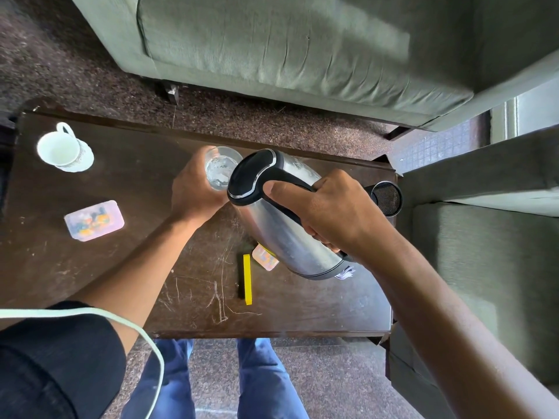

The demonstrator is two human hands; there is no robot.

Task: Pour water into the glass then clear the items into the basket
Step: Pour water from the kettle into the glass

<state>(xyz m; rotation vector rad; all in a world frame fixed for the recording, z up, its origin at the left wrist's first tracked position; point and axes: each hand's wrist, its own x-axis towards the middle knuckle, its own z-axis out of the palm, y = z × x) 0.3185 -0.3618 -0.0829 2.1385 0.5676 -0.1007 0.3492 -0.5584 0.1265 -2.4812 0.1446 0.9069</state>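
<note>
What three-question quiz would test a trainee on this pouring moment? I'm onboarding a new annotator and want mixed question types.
1. True or false: the kettle is standing upright on the table.
2. Which hand steadies the glass? A) left hand B) right hand C) neither
3. Fill in: the white cup sits on a ____ at the table's far left corner.

Key:
1. False; it is lifted and tilted, lid end towards the glass.
2. A; the right hand grips the kettle's black handle.
3. Saucer.
</note>
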